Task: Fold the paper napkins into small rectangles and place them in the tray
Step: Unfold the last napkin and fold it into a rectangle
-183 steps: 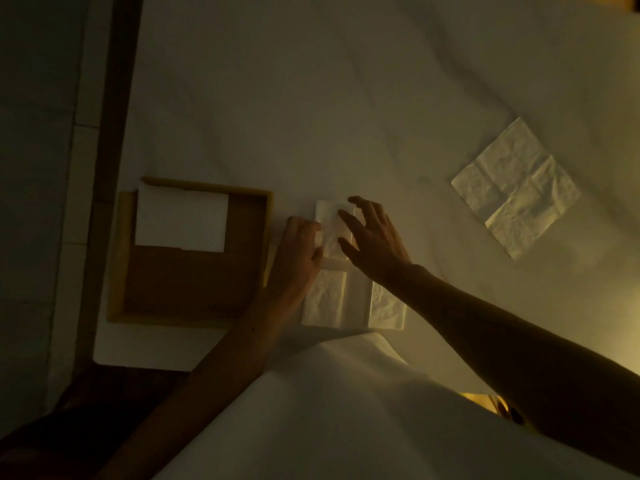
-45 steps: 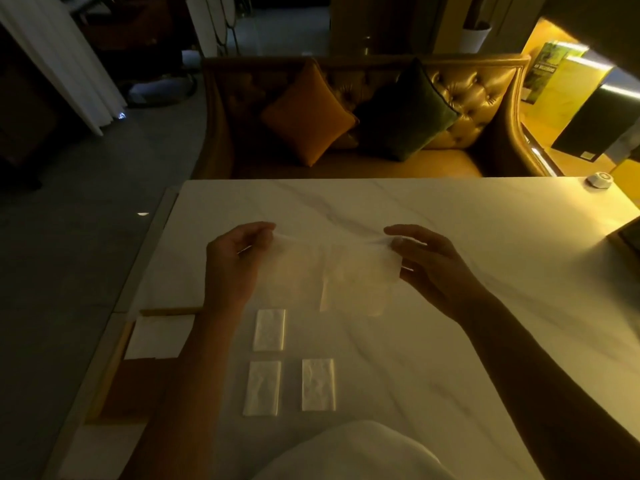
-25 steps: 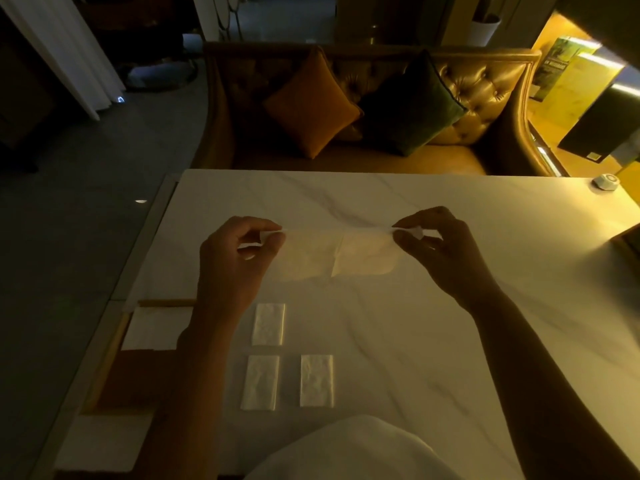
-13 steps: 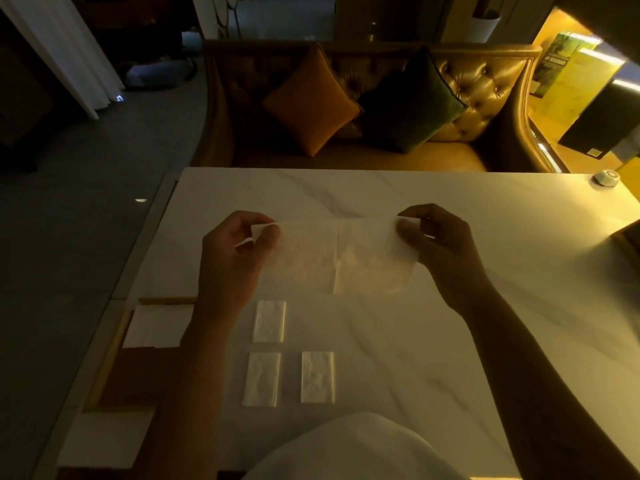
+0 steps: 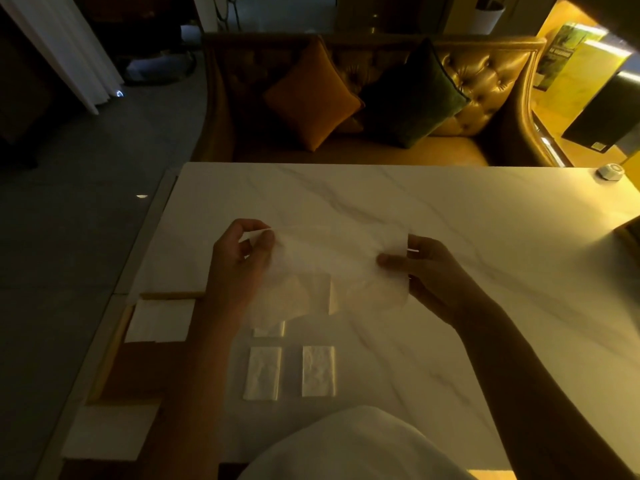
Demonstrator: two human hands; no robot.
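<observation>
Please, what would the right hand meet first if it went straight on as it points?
The right hand points leftward; beyond the napkin it pinches, it would probably meet the left hand.

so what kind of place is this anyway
Probably a dimly lit restaurant or hotel lounge. A tufted gold sofa with an orange cushion and a green cushion faces a marble-look table, and upright printed boards stand on a lit shelf at the right.

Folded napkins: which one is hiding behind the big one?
The farthest folded napkin, beyond the near pair's left one. The big napkin held up hides most of it; the others show whole.
</observation>
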